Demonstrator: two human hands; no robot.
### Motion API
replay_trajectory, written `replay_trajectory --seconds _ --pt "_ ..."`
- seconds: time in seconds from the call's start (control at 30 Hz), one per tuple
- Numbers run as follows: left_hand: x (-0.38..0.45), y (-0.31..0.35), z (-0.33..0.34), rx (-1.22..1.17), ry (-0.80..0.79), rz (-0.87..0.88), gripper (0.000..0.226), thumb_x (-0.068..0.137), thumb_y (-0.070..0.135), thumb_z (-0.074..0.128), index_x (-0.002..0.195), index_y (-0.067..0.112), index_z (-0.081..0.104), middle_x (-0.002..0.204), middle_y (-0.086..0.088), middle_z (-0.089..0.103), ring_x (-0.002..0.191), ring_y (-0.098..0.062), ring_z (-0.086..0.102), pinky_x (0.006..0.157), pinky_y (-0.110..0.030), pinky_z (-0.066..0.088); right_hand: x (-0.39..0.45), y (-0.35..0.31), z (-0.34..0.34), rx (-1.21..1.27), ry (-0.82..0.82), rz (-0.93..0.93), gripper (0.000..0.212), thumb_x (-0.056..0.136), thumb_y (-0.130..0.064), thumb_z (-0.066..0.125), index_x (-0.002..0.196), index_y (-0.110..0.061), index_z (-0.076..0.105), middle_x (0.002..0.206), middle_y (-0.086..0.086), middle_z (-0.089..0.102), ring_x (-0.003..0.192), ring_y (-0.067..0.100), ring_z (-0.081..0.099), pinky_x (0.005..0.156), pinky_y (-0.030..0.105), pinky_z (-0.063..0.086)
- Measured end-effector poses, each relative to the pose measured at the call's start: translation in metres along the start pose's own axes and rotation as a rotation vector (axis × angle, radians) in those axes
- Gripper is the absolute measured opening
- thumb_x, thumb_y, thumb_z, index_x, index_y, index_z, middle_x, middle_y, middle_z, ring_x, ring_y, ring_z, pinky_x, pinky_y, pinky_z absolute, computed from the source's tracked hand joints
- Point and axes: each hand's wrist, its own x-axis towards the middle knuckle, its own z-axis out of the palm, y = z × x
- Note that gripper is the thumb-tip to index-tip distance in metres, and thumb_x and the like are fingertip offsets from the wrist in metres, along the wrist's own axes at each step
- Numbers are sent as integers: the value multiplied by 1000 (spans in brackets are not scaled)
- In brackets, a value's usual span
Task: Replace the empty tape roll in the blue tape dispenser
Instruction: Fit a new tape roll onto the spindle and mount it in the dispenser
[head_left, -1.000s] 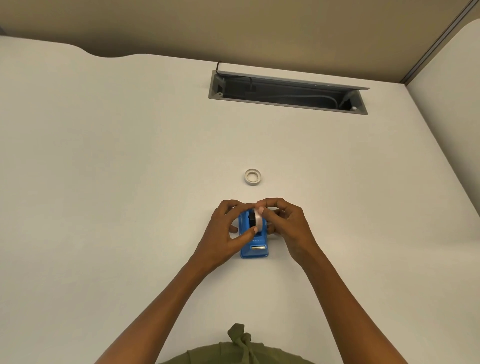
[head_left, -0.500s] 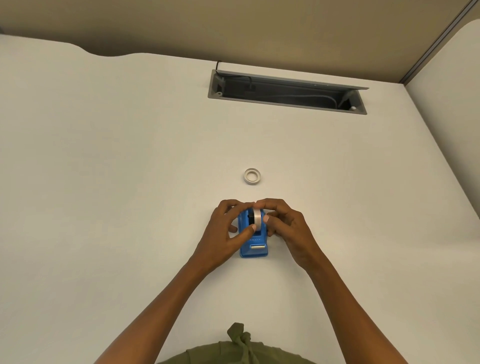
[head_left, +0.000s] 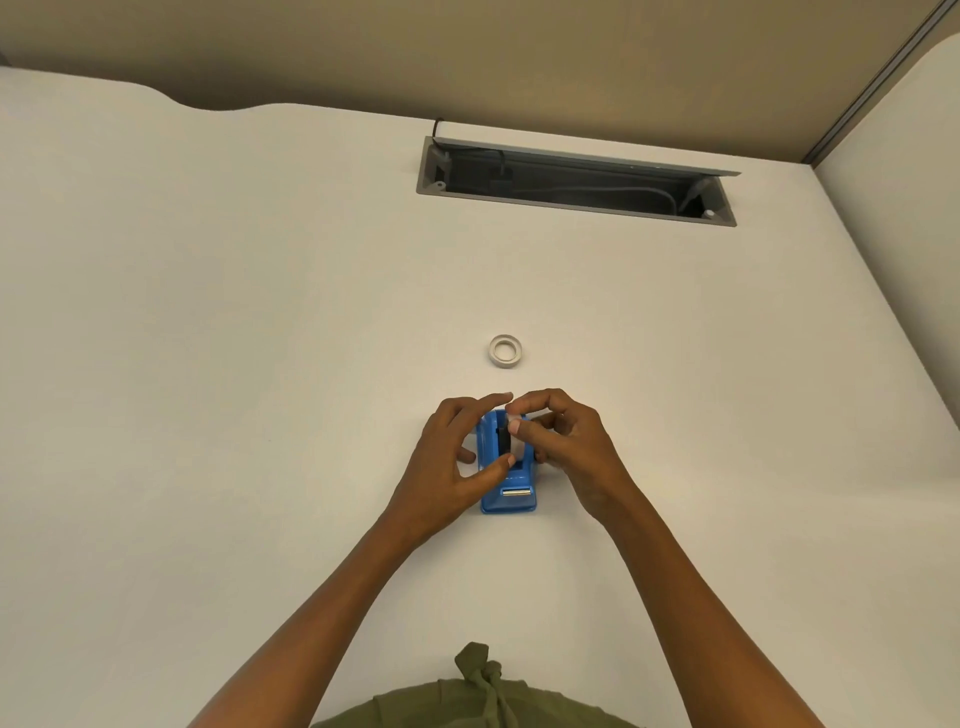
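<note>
The blue tape dispenser (head_left: 506, 493) stands on the white desk, its metal cutter facing me. My left hand (head_left: 447, 462) cups its left side, thumb on the body and forefinger over the top. My right hand (head_left: 561, 441) pinches the white tape roll (head_left: 514, 439) that sits upright in the dispenser next to a black hub. Most of the roll is hidden by my fingers. An empty white roll core (head_left: 505, 351) lies flat on the desk just beyond the dispenser.
A grey cable tray (head_left: 571, 182) with cords inside is sunk into the white desk (head_left: 260, 364) at the back. A partition wall rises at the right. A green garment shows at the bottom edge.
My right-hand fingers have shifted on the roll, which now sits lower in the dispenser. My left forefinger has lifted slightly over the top.
</note>
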Motion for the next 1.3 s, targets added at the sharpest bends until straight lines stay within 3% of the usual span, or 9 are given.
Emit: replay_trajectory --seconds 0.13,0.23,0.43,0.6,0.7,0.8,1.0,1.17,1.3 --pt "0 -2 0 0 3 9 59 77 36 66 119 62 34 115 28 43 106 0 49 73 -10 49 3 -4 3 5 26 50 6 81 -17 71 82 -21 67 88 0 67 86 25 59 68 35 50" --pt "0 -3 0 -4 6 9 56 77 38 66 117 62 36 115 27 44 107 0 49 73 -11 50 5 -6 3 19 33 81 6 79 -19 72 77 -23 68 86 1 68 86 23 61 72 38 50" --pt "0 -3 0 -20 25 -3 56 77 41 66 118 63 35 115 29 45 107 5 48 71 -9 50 6 -5 5 43 62 88 2 80 -23 71 79 -23 70 83 -3 70 84 20 63 72 36 51" --pt "0 -2 0 11 13 -2 41 80 48 57 112 65 38 112 26 45 106 -1 49 73 -13 51 -2 4 -1 66 32 43 17 89 -29 60 95 -15 65 99 14 69 83 23 63 65 27 53" --pt "0 -1 -1 0 12 -3 34 82 47 56 109 62 43 111 23 46 106 -1 50 73 -12 51 -8 9 -7 70 -30 -32 11 91 -14 56 96 -14 65 111 7 67 89 21 64 64 22 52" --pt "1 0 -1 -7 21 -11 34 82 43 57 106 63 42 109 24 46 104 1 50 72 -11 50 -10 12 -9 18 -59 -91 18 88 -3 57 100 -14 65 118 4 64 88 22 60 62 21 52" --pt "1 2 -1 -24 25 -18 35 79 41 61 105 58 44 107 24 46 103 3 50 70 -8 49 -9 12 -8 -38 -59 -107 23 83 -8 66 105 -15 63 115 1 64 82 19 57 68 20 50" --pt "0 2 -1 -13 16 -19 42 76 39 64 106 58 42 108 24 45 102 -3 53 71 -10 50 -7 12 -6 -14 -23 -81 23 84 -12 66 107 -18 65 116 6 65 84 21 57 63 19 50" --pt "-1 1 -1 -10 18 -13 46 77 37 65 111 57 41 110 19 46 103 -3 52 72 -11 50 -7 11 -6 22 -15 -60 22 84 -15 67 105 -17 67 112 6 67 79 13 58 59 17 50"
